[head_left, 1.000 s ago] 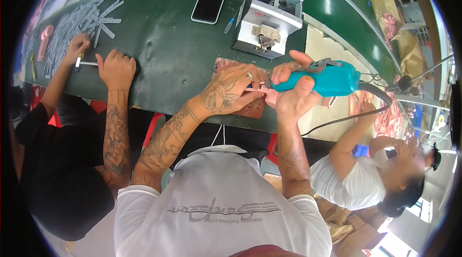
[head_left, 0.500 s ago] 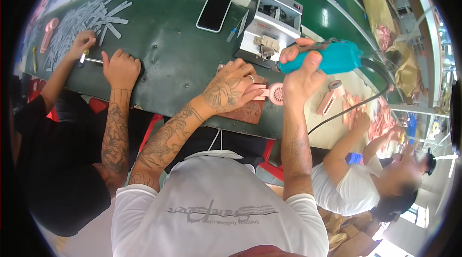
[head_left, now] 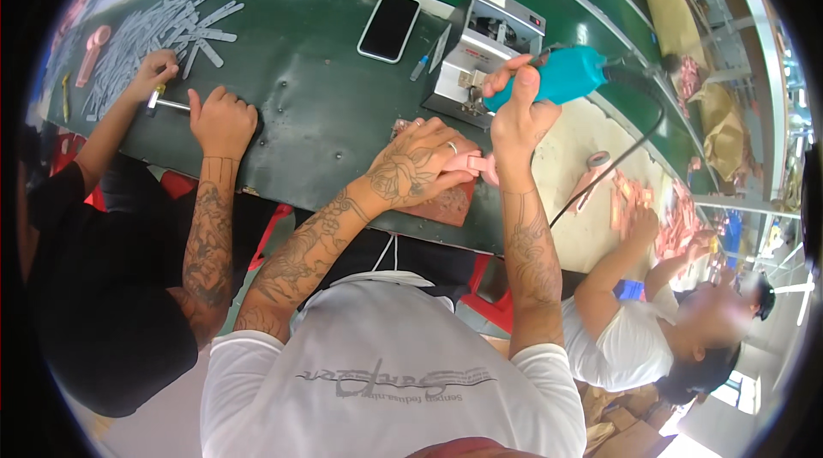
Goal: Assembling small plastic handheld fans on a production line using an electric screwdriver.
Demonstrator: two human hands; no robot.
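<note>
My left hand is closed around the handle of a pink handheld fan, over a reddish-brown block at the bench's near edge. The fan's round head is partly hidden behind my right wrist. Raised to the right of it, my right hand grips a teal electric screwdriver with a dark cord. Its front end is at the front of a grey metal screw feeder; whether the tip touches is hidden.
Left of me, a co-worker's hands hold a hammer-like tool near a pile of grey strips. A phone lies left of the feeder. To the right are another pink fan, pink parts and a co-worker's arm.
My right hand and the screwdriver have moved left and farther away, closer to the feeder. The fan in my left hand has turned, so its round grille no longer shows.
</note>
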